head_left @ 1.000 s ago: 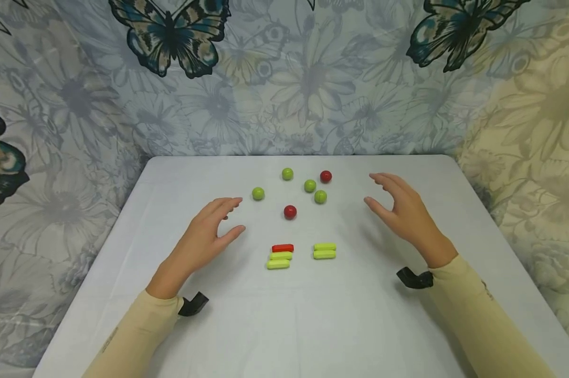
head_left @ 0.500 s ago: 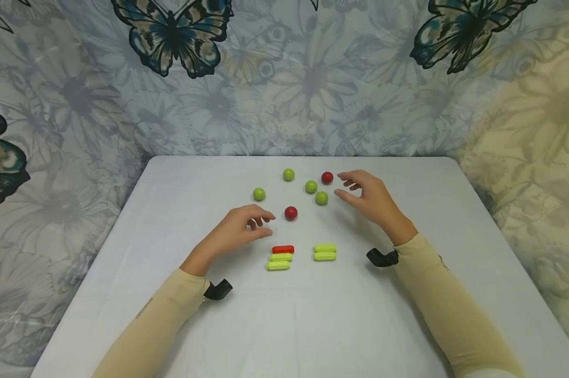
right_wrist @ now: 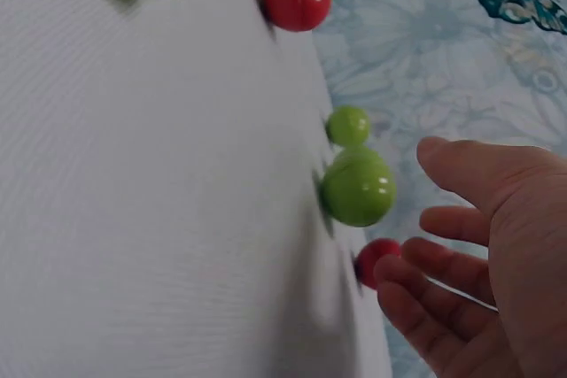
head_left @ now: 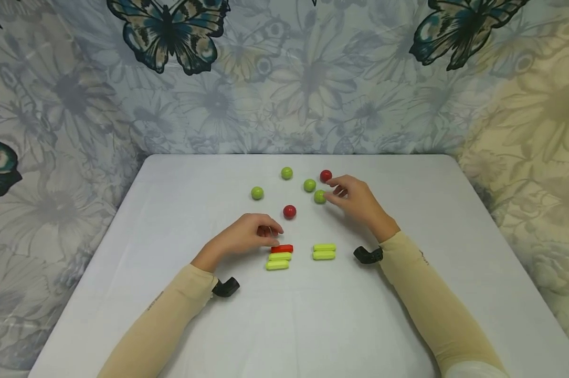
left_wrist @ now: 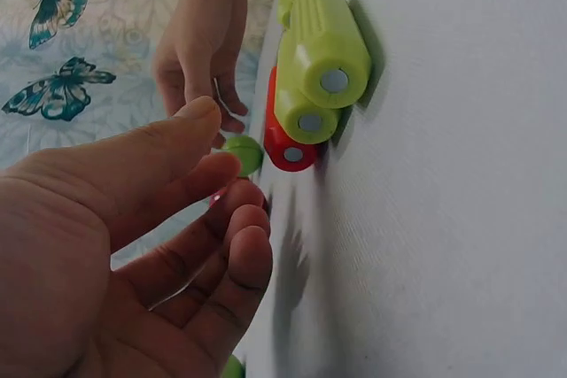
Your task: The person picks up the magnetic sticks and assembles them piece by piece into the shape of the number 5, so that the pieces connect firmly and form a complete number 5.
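Note:
In the head view my left hand (head_left: 244,234) hovers beside the red rod (head_left: 284,249), thumb and fingers loosely bent with a gap between them. The left wrist view shows nothing in its fingers; the red rod and two lime-green rods (left_wrist: 330,59) with grey end discs lie just beyond. My right hand (head_left: 357,200) is over the right back, beside a green ball (head_left: 319,197) and a red ball (head_left: 325,176). In the right wrist view its fingers are parted and hold nothing, with the near green ball (right_wrist: 358,187) apart from the thumb.
Two more lime-green rods (head_left: 324,251) lie side by side right of the left group. A red ball (head_left: 290,212) sits mid-table, with further green balls (head_left: 257,192) behind it. The white table (head_left: 294,325) ends at a patterned cloth backdrop (head_left: 308,105).
Both hands have moved inward. The left hand came rightward to beside the red rod, and the right hand came leftward to the balls. The rods and balls stay in place.

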`<action>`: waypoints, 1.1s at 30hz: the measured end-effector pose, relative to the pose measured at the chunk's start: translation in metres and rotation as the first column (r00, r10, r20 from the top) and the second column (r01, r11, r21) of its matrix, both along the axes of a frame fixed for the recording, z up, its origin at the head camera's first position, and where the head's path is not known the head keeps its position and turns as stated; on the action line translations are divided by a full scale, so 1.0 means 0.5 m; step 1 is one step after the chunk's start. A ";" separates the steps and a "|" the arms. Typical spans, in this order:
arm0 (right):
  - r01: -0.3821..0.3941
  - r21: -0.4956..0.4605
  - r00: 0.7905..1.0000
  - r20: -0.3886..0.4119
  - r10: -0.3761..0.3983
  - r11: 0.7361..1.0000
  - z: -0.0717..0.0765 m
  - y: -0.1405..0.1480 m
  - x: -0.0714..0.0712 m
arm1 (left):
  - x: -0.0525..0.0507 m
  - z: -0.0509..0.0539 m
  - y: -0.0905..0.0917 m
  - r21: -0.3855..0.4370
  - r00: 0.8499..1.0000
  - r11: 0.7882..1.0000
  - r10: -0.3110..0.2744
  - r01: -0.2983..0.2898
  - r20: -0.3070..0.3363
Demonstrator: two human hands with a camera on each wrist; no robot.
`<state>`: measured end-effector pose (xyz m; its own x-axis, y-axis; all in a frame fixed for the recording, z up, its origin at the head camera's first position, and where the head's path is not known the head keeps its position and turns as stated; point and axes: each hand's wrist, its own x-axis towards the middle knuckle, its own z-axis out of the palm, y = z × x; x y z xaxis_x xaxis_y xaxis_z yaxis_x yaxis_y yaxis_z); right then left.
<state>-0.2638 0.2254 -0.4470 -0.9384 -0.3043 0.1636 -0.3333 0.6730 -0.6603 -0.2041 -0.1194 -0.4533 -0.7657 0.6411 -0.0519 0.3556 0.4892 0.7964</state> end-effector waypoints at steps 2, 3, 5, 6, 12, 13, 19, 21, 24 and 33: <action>0.000 0.000 1.000 0.005 0.000 1.000 -0.012 0.000 -0.002 | 0.000 -0.004 0.002 -0.004 1.000 1.000 0.000 0.000 0.002; -0.002 -0.003 1.000 0.008 0.002 1.000 -0.018 0.000 -0.003 | 0.000 -0.005 0.003 -0.007 1.000 1.000 0.002 -0.002 0.003; -0.013 -0.003 1.000 0.014 0.013 1.000 -0.029 -0.003 -0.007 | 0.000 -0.006 0.001 -0.007 1.000 1.000 0.003 -0.003 0.012; -0.017 -0.002 1.000 0.016 0.017 1.000 -0.034 -0.005 -0.008 | 0.000 -0.006 0.001 -0.006 1.000 1.000 0.001 0.000 0.017; 0.012 0.001 1.000 0.006 -0.012 1.000 -0.047 -0.010 -0.007 | 0.002 -0.006 0.009 0.006 0.999 1.000 -0.026 0.025 0.040; 0.017 0.001 1.000 0.003 -0.017 1.000 -0.047 -0.011 -0.007 | 0.002 -0.008 0.010 0.003 0.999 1.000 -0.026 0.026 0.043; 0.014 0.001 1.000 -0.020 -0.014 1.000 -0.049 -0.016 -0.008 | 0.001 -0.016 0.012 -0.012 0.999 1.000 -0.026 0.027 0.044; 0.022 -0.001 0.999 -0.028 -0.022 1.000 -0.052 -0.017 -0.008 | 0.002 -0.014 0.012 -0.011 0.999 1.000 -0.025 0.025 0.042; 0.027 -0.004 0.999 -0.029 -0.027 1.000 -0.055 -0.016 -0.007 | 0.004 -0.012 0.012 -0.017 0.999 1.000 -0.020 0.021 0.046; -0.004 -0.076 1.000 -0.020 0.002 0.997 -0.006 -0.016 0.021 | 0.008 -0.010 0.014 -0.018 0.999 1.000 -0.022 0.023 0.047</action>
